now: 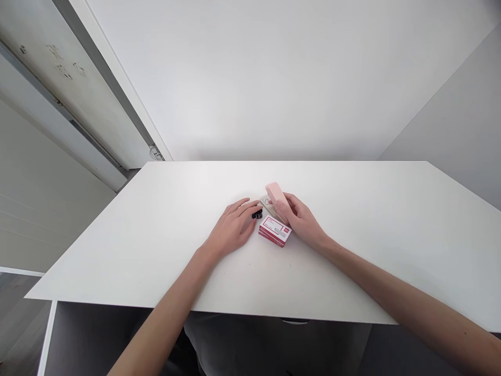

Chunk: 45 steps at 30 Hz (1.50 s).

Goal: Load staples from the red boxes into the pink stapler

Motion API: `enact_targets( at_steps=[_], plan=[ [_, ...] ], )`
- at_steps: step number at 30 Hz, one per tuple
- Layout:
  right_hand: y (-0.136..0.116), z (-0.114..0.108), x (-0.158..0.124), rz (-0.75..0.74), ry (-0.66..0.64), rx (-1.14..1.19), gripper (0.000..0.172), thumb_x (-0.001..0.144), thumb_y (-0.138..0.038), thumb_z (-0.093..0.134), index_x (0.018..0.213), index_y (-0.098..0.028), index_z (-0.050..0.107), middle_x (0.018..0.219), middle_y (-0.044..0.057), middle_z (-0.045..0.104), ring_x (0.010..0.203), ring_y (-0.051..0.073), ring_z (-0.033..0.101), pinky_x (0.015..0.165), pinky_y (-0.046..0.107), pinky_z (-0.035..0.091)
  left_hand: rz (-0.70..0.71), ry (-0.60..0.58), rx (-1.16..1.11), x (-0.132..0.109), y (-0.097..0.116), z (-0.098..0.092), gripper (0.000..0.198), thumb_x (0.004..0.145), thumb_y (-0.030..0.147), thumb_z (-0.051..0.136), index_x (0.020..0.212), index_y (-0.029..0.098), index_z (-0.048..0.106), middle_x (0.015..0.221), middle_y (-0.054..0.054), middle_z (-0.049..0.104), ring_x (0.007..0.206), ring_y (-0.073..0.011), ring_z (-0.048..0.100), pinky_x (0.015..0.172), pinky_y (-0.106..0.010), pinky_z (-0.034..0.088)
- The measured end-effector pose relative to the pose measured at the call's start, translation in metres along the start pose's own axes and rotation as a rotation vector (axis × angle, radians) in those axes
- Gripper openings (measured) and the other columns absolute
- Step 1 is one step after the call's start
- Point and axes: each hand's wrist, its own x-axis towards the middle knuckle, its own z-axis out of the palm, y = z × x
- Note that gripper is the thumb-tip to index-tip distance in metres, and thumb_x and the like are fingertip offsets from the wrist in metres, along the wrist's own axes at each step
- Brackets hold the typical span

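Note:
My right hand point(302, 218) is closed around a pink stapler point(277, 196) with a pale cream base, its pink top tilted up from the base. The thumb lies along the top, and the stapler touches or nearly touches the table. Just in front of it sits a stack of small white-and-red boxes point(275, 230). My left hand point(233, 228) lies palm down with its fingers stretched out, left of the boxes. A small black object point(257, 214), perhaps a clip, is by its fingertips; I cannot tell whether they touch it.
All this stands on a white table point(340, 183) whose front edge runs below my forearms. A white wall point(274, 78) rises behind it. To the left is a door frame point(117, 68) with a metal latch point(156, 152). Small dark specks lie in front of the boxes.

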Motion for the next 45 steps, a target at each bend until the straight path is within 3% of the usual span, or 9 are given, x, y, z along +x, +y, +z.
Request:
enact_targets(
  at_steps=[8, 16, 21, 33, 35, 38, 41, 43, 45],
  plan=[
    [-0.002, -0.002, -0.003, -0.017, 0.04, 0.006, 0.053, 0.097, -0.062, 0.061, 0.136, -0.027, 0.063, 0.13, 0.008, 0.074, 0.119, 0.028, 0.068, 0.099, 0.043, 0.055, -0.058, 0.094, 0.03, 0.0, -0.003, 0.0, 0.031, 0.107, 0.033, 0.048, 0.134, 0.026, 0.061, 0.138, -0.006, 0.067, 0.134, -0.0265, 0.055, 0.113, -0.048, 0.047],
    [-0.004, -0.004, -0.006, 0.002, 0.045, -0.048, 0.056, 0.097, -0.066, 0.058, 0.137, -0.027, 0.062, 0.128, 0.009, 0.074, 0.112, 0.028, 0.07, 0.086, 0.04, 0.058, -0.284, 0.174, 0.108, 0.0, -0.009, 0.002, 0.022, 0.105, 0.033, 0.049, 0.113, 0.026, 0.069, 0.109, -0.008, 0.072, 0.115, -0.0293, 0.059, 0.102, -0.049, 0.048],
    [-0.003, -0.006, -0.005, 0.0, 0.044, -0.052, 0.055, 0.097, -0.065, 0.058, 0.136, -0.026, 0.062, 0.123, 0.009, 0.075, 0.108, 0.027, 0.069, 0.083, 0.039, 0.057, -0.404, 0.237, 0.168, -0.002, -0.015, -0.001, 0.017, 0.103, 0.031, 0.051, 0.106, 0.026, 0.068, 0.106, -0.008, 0.073, 0.108, -0.0303, 0.061, 0.1, -0.05, 0.047],
    [-0.003, -0.009, -0.005, 0.0, 0.054, -0.069, 0.053, 0.097, -0.066, 0.058, 0.133, -0.026, 0.064, 0.123, 0.008, 0.074, 0.108, 0.027, 0.068, 0.086, 0.041, 0.056, -0.814, 0.412, 0.435, -0.021, -0.054, -0.025, 0.034, 0.098, 0.021, 0.049, 0.131, 0.013, 0.052, 0.12, -0.02, 0.067, 0.121, -0.04, 0.057, 0.11, -0.061, 0.037],
    [-0.003, -0.009, -0.006, 0.004, 0.06, -0.071, 0.053, 0.097, -0.065, 0.058, 0.133, -0.027, 0.063, 0.125, 0.008, 0.074, 0.111, 0.027, 0.068, 0.089, 0.041, 0.055, -0.797, 0.485, 0.414, -0.019, -0.05, -0.024, 0.042, 0.097, 0.022, 0.053, 0.137, 0.012, 0.048, 0.132, -0.024, 0.058, 0.13, -0.042, 0.05, 0.112, -0.064, 0.035],
    [-0.003, -0.01, -0.006, 0.014, 0.065, -0.083, 0.053, 0.098, -0.065, 0.057, 0.134, -0.028, 0.063, 0.126, 0.007, 0.074, 0.114, 0.028, 0.068, 0.093, 0.043, 0.054, -0.578, 0.48, 0.237, -0.011, -0.033, -0.02, 0.041, 0.098, 0.027, 0.056, 0.136, 0.015, 0.049, 0.139, -0.023, 0.052, 0.135, -0.0384, 0.048, 0.114, -0.059, 0.039],
    [-0.003, -0.009, -0.006, 0.014, 0.069, -0.094, 0.054, 0.098, -0.066, 0.057, 0.134, -0.027, 0.063, 0.126, 0.008, 0.074, 0.115, 0.028, 0.068, 0.093, 0.044, 0.054, -0.308, 0.3, -0.075, -0.003, -0.009, -0.014, 0.026, 0.105, 0.038, 0.047, 0.124, 0.024, 0.059, 0.13, -0.011, 0.064, 0.128, -0.0282, 0.057, 0.114, -0.049, 0.045],
    [-0.003, -0.009, -0.006, 0.007, 0.074, -0.094, 0.054, 0.097, -0.067, 0.057, 0.134, -0.027, 0.063, 0.126, 0.008, 0.074, 0.115, 0.029, 0.068, 0.092, 0.044, 0.055, -0.231, 0.132, -0.264, 0.001, 0.005, -0.011, 0.03, 0.106, 0.047, 0.046, 0.121, 0.027, 0.062, 0.129, -0.007, 0.069, 0.126, -0.0253, 0.062, 0.114, -0.046, 0.047],
    [-0.003, -0.009, -0.006, 0.006, 0.076, -0.093, 0.054, 0.097, -0.066, 0.058, 0.134, -0.027, 0.063, 0.126, 0.008, 0.074, 0.114, 0.028, 0.068, 0.092, 0.043, 0.055, -0.208, 0.007, -0.388, 0.002, 0.015, -0.01, 0.037, 0.099, 0.054, 0.059, 0.127, 0.029, 0.063, 0.135, -0.005, 0.069, 0.13, -0.0262, 0.061, 0.115, -0.045, 0.047]
  ],
)
